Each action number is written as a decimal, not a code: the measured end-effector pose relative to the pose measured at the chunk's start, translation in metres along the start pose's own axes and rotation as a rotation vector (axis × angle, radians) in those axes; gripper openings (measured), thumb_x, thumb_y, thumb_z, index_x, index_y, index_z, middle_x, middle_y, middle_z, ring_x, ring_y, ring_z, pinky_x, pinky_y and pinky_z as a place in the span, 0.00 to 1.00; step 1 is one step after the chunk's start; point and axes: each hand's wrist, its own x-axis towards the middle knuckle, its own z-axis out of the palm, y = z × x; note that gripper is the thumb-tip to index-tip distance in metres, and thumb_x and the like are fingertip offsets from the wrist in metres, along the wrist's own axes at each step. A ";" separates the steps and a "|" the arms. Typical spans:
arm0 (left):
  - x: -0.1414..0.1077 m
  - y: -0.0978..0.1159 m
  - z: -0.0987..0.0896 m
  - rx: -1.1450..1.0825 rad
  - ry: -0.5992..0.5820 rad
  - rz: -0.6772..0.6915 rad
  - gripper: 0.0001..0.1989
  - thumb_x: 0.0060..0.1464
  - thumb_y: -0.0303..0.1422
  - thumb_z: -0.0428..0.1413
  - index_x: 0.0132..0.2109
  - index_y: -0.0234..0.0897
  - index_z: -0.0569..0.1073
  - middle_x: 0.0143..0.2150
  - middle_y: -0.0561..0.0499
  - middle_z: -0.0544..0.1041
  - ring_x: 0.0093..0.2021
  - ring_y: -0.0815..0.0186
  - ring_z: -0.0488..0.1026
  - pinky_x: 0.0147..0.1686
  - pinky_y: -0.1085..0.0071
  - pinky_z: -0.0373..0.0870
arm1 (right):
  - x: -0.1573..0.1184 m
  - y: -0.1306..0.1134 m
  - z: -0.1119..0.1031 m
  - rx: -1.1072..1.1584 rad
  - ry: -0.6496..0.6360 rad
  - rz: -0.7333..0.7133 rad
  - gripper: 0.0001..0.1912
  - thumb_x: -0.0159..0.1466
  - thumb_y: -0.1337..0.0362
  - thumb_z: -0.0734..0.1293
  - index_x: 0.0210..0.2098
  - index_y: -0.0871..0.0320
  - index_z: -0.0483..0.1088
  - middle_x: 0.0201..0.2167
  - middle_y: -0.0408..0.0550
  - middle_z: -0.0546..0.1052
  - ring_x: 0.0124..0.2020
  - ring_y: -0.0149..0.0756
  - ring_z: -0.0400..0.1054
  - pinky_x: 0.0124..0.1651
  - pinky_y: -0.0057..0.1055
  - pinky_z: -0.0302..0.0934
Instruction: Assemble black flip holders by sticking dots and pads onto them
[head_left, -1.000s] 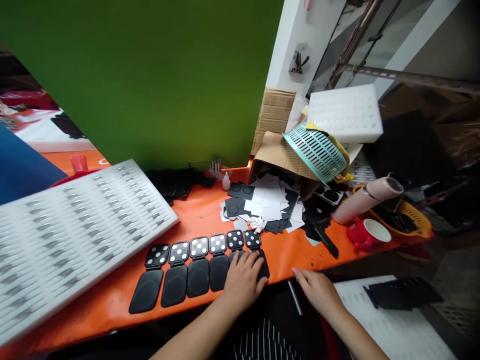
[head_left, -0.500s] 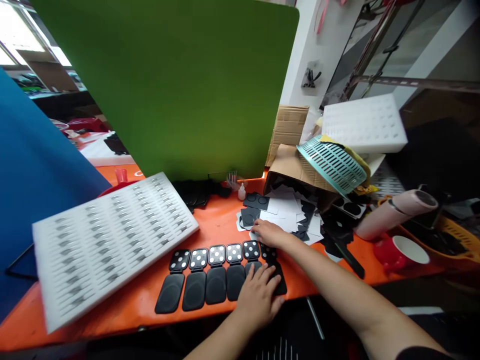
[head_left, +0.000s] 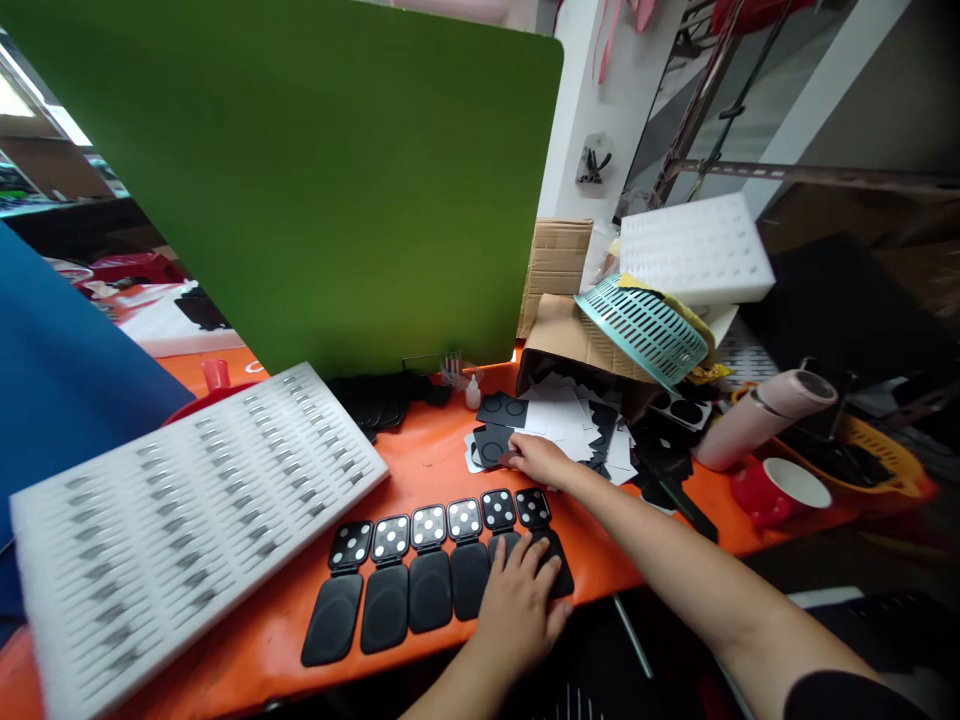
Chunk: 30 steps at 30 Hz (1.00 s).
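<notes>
Several hinged black folding pads (head_left: 386, 609) lie opened out in a row, each with a square flap carrying white dots (head_left: 428, 525) on its far side. My left hand (head_left: 517, 605) rests over the pads at the right end of the row, fingers spread and palm down. Farther back, my right hand (head_left: 541, 460) has its fingertips pinched at the right edge of a black sheet with a ring outline (head_left: 491, 447). The thumb side of that grip is partly hidden. White and black sheets (head_left: 559, 425) lie scattered just beyond this hand.
A white foam tray with slotted metal pieces (head_left: 202, 520) stands on the left of the orange table (head_left: 420, 455). A green board (head_left: 322, 180) rises behind. A small white bottle (head_left: 472, 393), turquoise basket (head_left: 645, 330), pink flask (head_left: 765, 420) and red mug (head_left: 780, 492) are around.
My right hand has drawn away from the dotted flaps to the edge of the black ringed sheet. My left hand stays on the right-hand pads. The whole view has shifted slightly.
</notes>
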 end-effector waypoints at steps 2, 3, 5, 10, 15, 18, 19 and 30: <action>0.000 0.000 0.001 -0.008 0.004 0.000 0.23 0.54 0.47 0.46 0.55 0.46 0.61 0.58 0.52 0.59 0.58 0.54 0.52 0.56 0.47 0.46 | 0.005 -0.006 0.007 0.086 0.038 0.019 0.09 0.59 0.62 0.59 0.39 0.57 0.61 0.33 0.43 0.71 0.30 0.29 0.64 0.30 0.23 0.54; 0.000 0.001 0.000 -0.013 0.005 -0.002 0.23 0.54 0.46 0.46 0.55 0.46 0.61 0.58 0.52 0.59 0.58 0.54 0.52 0.56 0.47 0.46 | 0.008 -0.013 0.012 0.144 0.052 0.021 0.10 0.59 0.62 0.60 0.40 0.57 0.61 0.33 0.42 0.71 0.30 0.28 0.65 0.30 0.22 0.55; 0.001 0.001 -0.001 -0.021 0.005 -0.011 0.22 0.54 0.46 0.46 0.55 0.46 0.61 0.58 0.52 0.60 0.58 0.55 0.52 0.56 0.47 0.46 | 0.017 -0.030 0.024 0.274 0.082 0.022 0.12 0.58 0.62 0.61 0.41 0.57 0.61 0.34 0.42 0.71 0.32 0.28 0.66 0.32 0.22 0.57; 0.001 0.002 -0.003 -0.028 0.002 -0.001 0.22 0.54 0.46 0.46 0.55 0.46 0.61 0.57 0.52 0.60 0.58 0.55 0.53 0.56 0.48 0.47 | 0.021 -0.053 0.037 0.276 0.202 0.002 0.19 0.57 0.62 0.63 0.48 0.57 0.60 0.45 0.50 0.68 0.44 0.35 0.63 0.48 0.30 0.55; 0.001 -0.001 0.002 -0.003 0.015 -0.003 0.22 0.55 0.47 0.45 0.55 0.47 0.61 0.58 0.53 0.60 0.57 0.56 0.54 0.56 0.47 0.48 | 0.005 -0.018 0.025 -0.031 0.197 0.005 0.32 0.53 0.60 0.66 0.56 0.51 0.54 0.60 0.47 0.53 0.61 0.42 0.41 0.59 0.42 0.36; 0.001 -0.003 0.005 -0.005 0.016 0.001 0.22 0.55 0.46 0.45 0.55 0.47 0.61 0.58 0.53 0.60 0.57 0.55 0.54 0.56 0.46 0.47 | 0.007 0.004 0.014 -0.126 0.064 0.075 0.41 0.49 0.51 0.67 0.59 0.50 0.49 0.62 0.48 0.46 0.62 0.47 0.33 0.59 0.49 0.30; 0.001 -0.003 0.005 -0.008 0.014 0.004 0.22 0.55 0.46 0.45 0.55 0.47 0.61 0.58 0.53 0.60 0.57 0.55 0.54 0.56 0.46 0.47 | 0.010 0.008 0.011 -0.149 0.029 0.070 0.41 0.49 0.49 0.67 0.59 0.50 0.50 0.62 0.49 0.47 0.62 0.47 0.34 0.59 0.50 0.29; 0.001 -0.002 0.002 0.002 0.010 0.006 0.22 0.54 0.46 0.46 0.55 0.47 0.61 0.57 0.53 0.61 0.57 0.56 0.55 0.56 0.47 0.49 | 0.027 0.010 -0.003 -0.235 0.038 0.157 0.27 0.58 0.56 0.56 0.57 0.49 0.54 0.61 0.48 0.50 0.60 0.47 0.40 0.56 0.53 0.29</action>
